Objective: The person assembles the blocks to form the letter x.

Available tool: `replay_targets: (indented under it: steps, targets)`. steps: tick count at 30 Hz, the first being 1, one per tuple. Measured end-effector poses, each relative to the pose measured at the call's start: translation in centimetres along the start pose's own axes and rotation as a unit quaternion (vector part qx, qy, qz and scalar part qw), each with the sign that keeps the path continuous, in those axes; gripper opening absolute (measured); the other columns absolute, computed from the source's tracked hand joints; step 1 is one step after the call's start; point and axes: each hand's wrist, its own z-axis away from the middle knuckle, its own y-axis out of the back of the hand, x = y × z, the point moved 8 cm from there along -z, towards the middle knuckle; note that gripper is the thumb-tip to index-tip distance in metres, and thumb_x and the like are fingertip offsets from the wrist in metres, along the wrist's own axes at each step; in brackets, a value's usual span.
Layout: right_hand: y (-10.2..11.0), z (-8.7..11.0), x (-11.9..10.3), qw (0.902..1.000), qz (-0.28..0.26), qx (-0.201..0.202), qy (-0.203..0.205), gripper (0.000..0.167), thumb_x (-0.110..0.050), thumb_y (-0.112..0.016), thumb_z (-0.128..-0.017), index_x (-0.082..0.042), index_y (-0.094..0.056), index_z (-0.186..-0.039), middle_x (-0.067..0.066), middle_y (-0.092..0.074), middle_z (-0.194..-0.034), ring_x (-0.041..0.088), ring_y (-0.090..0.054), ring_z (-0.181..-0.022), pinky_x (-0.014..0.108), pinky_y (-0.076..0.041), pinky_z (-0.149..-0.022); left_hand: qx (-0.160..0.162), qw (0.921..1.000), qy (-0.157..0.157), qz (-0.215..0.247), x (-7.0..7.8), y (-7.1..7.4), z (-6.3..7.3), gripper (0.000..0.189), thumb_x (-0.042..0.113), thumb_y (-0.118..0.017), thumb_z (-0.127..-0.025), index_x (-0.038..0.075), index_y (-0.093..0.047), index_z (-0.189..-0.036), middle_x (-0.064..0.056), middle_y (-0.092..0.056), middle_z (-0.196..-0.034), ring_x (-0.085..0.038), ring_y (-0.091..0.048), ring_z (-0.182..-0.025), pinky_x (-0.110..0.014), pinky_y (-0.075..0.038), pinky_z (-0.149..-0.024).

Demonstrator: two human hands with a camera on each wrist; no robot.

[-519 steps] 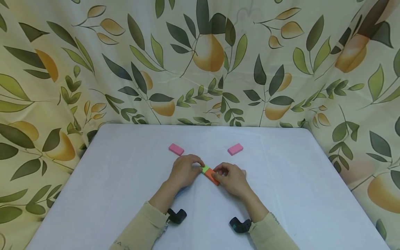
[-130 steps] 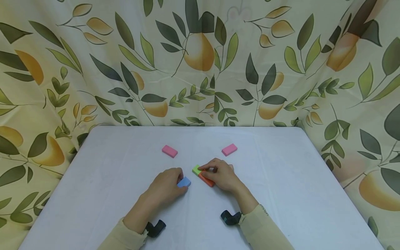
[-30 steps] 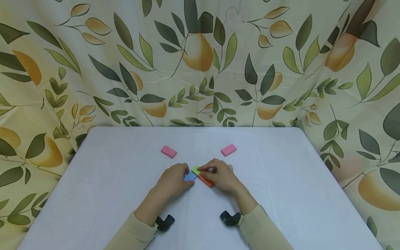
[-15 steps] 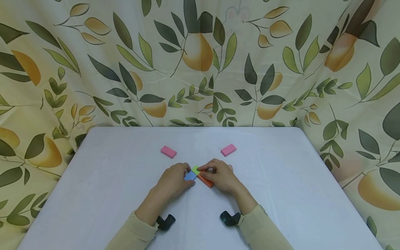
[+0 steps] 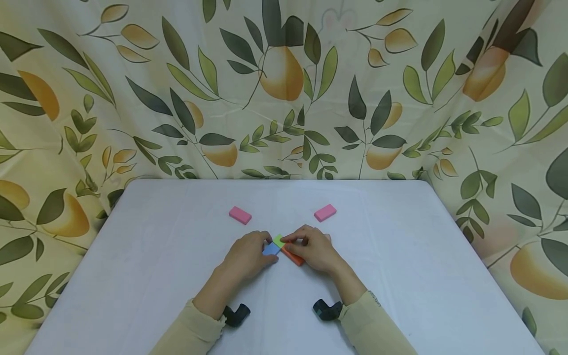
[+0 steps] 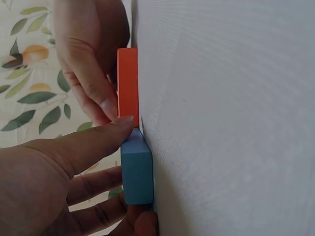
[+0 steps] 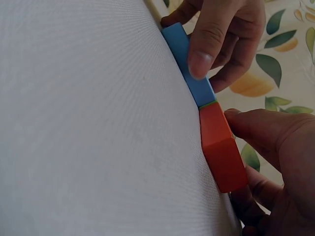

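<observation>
In the head view, an orange block (image 5: pixel 293 257) and a light green block (image 5: pixel 278 240) lie end to end on the white table. A blue block (image 5: pixel 271 248) sits against their left side, near where they meet. My left hand (image 5: pixel 246 254) pinches the blue block between thumb and fingers; the left wrist view shows the thumb on the near edge of the blue block (image 6: pixel 138 174). My right hand (image 5: pixel 317 249) holds the orange block, with its index finger over the green one. In the right wrist view, the green block is almost hidden behind the orange block (image 7: pixel 224 162).
Two pink blocks (image 5: pixel 240 215) (image 5: pixel 325 212) lie farther back on the white-covered table (image 5: pixel 177 222), one left and one right. Behind the table hangs a curtain (image 5: pixel 284 138) printed with fruit and leaves. Black wrist cameras (image 5: pixel 237 314) (image 5: pixel 327 309) sit beside both sleeves.
Since about four seconds ago, my left hand has moved right with the blue block, bringing it against the other blocks. Over the last second, both hands have hardly moved.
</observation>
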Motion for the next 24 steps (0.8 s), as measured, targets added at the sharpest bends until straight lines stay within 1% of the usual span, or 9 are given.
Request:
replay_targets:
  steps: [5, 12, 24]
  targets:
    - [-0.03, -0.03, 0.05, 1.0000, 0.002, 0.000, 0.001, 0.019, -0.028, -0.077, -0.093, -0.040, -0.080, -0.108, -0.015, -0.068, -0.103, 0.012, -0.055, -0.091, 0.044, -0.025, -0.088, 0.000, 1.0000, -0.001, 0.001, -0.05, -0.07, 0.01, 0.046, 0.037, -0.084, -0.087, 0.013, -0.069, -0.124, -0.003, -0.068, -0.099, -0.018, -0.060, -0.084, -0.035, -0.054, -0.075]
    - [0.02, -0.13, -0.02, 1.0000, 0.003, 0.002, 0.000, 0.018, -0.027, -0.078, -0.093, -0.038, -0.081, -0.107, -0.014, -0.069, -0.103, 0.012, -0.054, -0.091, 0.043, -0.025, -0.086, 0.002, 0.9998, -0.010, 0.018, -0.23, -0.20, -0.13, 0.044, 0.035, -0.083, -0.088, 0.013, -0.069, -0.123, -0.002, -0.068, -0.096, -0.017, -0.061, -0.081, -0.033, -0.051, -0.071]
    - [0.00, -0.12, 0.06, 1.0000, 0.003, 0.001, -0.007, 0.018, -0.027, -0.078, -0.093, -0.039, -0.081, -0.106, -0.015, -0.068, -0.101, 0.012, -0.054, -0.090, 0.042, -0.024, -0.086, 0.006, 0.9990, -0.018, 0.040, -0.22, -0.04, -0.23, 0.047, 0.037, -0.084, -0.087, 0.011, -0.069, -0.122, -0.003, -0.070, -0.096, -0.017, -0.061, -0.081, -0.034, -0.050, -0.071]
